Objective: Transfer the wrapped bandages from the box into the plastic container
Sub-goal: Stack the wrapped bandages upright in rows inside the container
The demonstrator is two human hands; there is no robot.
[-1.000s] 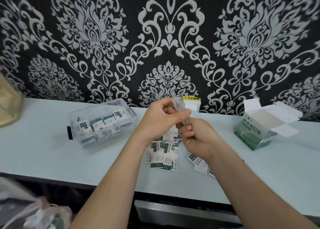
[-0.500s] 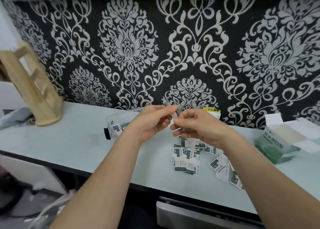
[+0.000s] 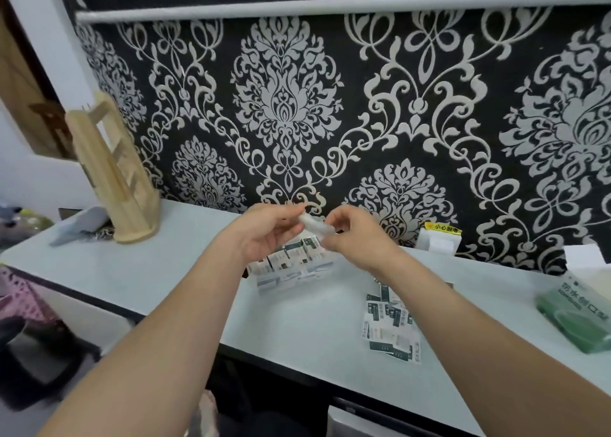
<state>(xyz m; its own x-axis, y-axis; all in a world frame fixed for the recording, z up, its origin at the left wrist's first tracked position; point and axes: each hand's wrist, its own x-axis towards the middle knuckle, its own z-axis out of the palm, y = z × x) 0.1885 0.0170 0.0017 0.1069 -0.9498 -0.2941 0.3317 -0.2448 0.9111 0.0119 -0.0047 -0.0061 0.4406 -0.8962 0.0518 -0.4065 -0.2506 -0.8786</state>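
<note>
On the counter (image 3: 165, 271) the box (image 3: 575, 317) lies at far right, well apart from the container (image 3: 264, 281), which already holds rows of bandages. A loose pile (image 3: 390, 324) lies between them. The left hand (image 3: 264, 235) and right hand (image 3: 353, 241) both pinch a small stack (image 3: 312, 225) just above the container — the step in hand is loading. The next move likely calls for lowering the stack edgewise into a free gap, then releasing.
</note>
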